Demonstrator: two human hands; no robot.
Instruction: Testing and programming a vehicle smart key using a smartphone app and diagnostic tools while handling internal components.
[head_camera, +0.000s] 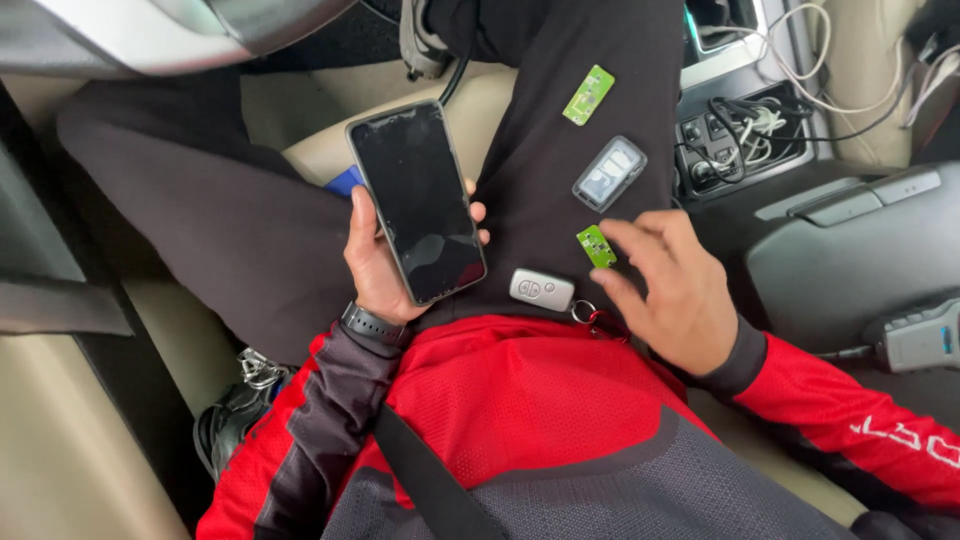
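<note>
The left hand (380, 262) grips a dark-screened phone (418, 202) from beneath, thumb up its left edge and fingertips showing past its right edge, the screen tilted toward the camera; a black watch (372, 325) sits on the wrist just below it, and a shoe (232, 420) lies well below and left of it on the floor. Just right of that hand, on the black trouser leg (540, 160), a silver key fob (542, 289) lies flat with a key ring (584, 312) at its right end. The right hand (668, 290) hovers open over the lap, fingers spread and curled down, grasping nothing; its forefinger tip is at a small green circuit board (596, 246), though I cannot tell whether it touches. Above that hand rests an opened grey fob shell (609, 173), and further up a second green board (588, 95). To the hand's right stand the grey console (850, 250), with tangled cables (760, 125) above it and a grey handheld device (920, 338) lower down
</note>
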